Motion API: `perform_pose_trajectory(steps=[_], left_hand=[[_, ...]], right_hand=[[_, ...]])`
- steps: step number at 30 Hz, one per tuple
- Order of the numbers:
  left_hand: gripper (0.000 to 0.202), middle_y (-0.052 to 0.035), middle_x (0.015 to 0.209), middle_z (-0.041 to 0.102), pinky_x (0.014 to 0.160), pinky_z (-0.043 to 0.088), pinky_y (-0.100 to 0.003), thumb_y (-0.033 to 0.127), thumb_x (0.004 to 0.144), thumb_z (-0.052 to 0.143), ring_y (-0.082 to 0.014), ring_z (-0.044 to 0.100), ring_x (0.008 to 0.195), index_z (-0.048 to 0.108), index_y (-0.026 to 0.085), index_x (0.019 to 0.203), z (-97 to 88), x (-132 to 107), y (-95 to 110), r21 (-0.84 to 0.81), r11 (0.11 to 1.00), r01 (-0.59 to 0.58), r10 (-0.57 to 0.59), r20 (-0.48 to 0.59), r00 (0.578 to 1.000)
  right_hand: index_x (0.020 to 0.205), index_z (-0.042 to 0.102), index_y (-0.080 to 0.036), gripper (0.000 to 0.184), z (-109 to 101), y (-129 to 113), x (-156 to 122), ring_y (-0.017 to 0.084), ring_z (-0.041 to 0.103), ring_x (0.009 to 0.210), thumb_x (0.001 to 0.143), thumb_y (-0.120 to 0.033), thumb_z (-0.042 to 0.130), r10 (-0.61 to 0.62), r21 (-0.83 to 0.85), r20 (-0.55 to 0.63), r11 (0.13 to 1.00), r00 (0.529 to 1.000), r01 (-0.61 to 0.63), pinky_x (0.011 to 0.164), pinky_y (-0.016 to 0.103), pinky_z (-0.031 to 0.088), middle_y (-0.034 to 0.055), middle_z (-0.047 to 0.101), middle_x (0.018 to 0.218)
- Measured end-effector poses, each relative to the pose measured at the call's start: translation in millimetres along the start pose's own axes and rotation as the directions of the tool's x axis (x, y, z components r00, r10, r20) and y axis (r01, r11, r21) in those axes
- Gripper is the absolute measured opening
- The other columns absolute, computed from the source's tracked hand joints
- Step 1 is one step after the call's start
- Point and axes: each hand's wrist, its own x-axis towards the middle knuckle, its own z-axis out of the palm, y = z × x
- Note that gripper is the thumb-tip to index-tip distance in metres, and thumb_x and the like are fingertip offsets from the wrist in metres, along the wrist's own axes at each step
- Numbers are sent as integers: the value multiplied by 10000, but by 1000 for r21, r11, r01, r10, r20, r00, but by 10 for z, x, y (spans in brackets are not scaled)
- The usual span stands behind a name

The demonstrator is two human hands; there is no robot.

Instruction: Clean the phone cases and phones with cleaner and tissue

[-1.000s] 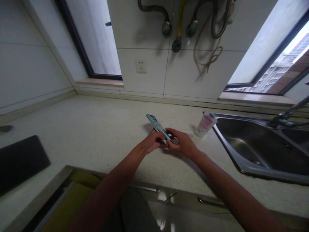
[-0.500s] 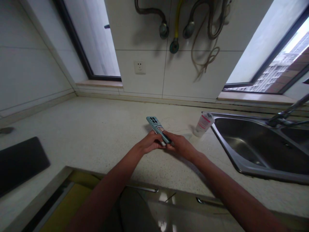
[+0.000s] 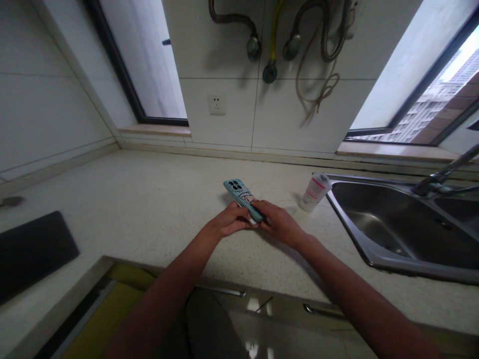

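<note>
Over the middle of the pale speckled counter (image 3: pixel 157 209) a phone in a teal case (image 3: pixel 242 193) is held tilted, its back with the cluster of camera lenses and a cartoon print facing up. My left hand (image 3: pixel 232 219) is closed on its lower left edge, thumb on top. From the other side my right hand (image 3: pixel 277 222) grips the lower right end, fingers over the case. A pale strip shows along the phone's lower left edge; what it is I cannot tell. To the right, a clear plastic cup with pink print (image 3: pixel 315 192) stands near the sink.
A steel sink (image 3: pixel 348 234) with a faucet (image 3: pixel 436 182) is set in at the right. On the left lies a flat black panel (image 3: pixel 37 249). Hoses and valves (image 3: pixel 271 70) hang on the wall above a socket (image 3: pixel 216 104). An open cutout (image 3: pixel 108 294) is at front left.
The phone has turned slightly in my hands, so more of its printed back shows, and its top end has shifted a little left. Both hands keep their hold.
</note>
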Motion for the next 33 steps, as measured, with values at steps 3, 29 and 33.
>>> perform_pose_trajectory(steps=[3, 29, 33], left_hand=[[445, -51, 824, 700, 742, 562, -398, 24, 541, 695, -188, 665, 729, 614, 129, 966, -6, -7, 6, -14, 1000, 8, -8, -5, 1000], [731, -107, 953, 693, 873, 522, -444, 76, 464, 523, -259, 693, 904, 449, 158, 1187, -31, -76, 129, -20, 984, 176, -176, 4, 984], [533, -43, 730, 607, 632, 514, -293, 144, 528, 534, -153, 596, 631, 533, 107, 1060, -45, -57, 157, 78, 990, 117, -105, -143, 984]], right_hand=[[1325, 524, -237, 498, -19, -32, 1, 266, 615, 1186, 838, -144, 574, 6, -38, 7, 999, 1000, -6, 1002, 474, 498, 118, 632, 1324], [871, 553, -193, 261, -219, 140, -24, 180, 657, 685, 852, -453, 550, 537, 483, -434, 816, 723, -316, 571, 305, 576, 3, 598, 744], [876, 564, -200, 234, -251, 214, 22, 198, 650, 784, 780, -408, 614, 721, 774, -385, 592, 576, -225, 646, 403, 642, 36, 595, 921]])
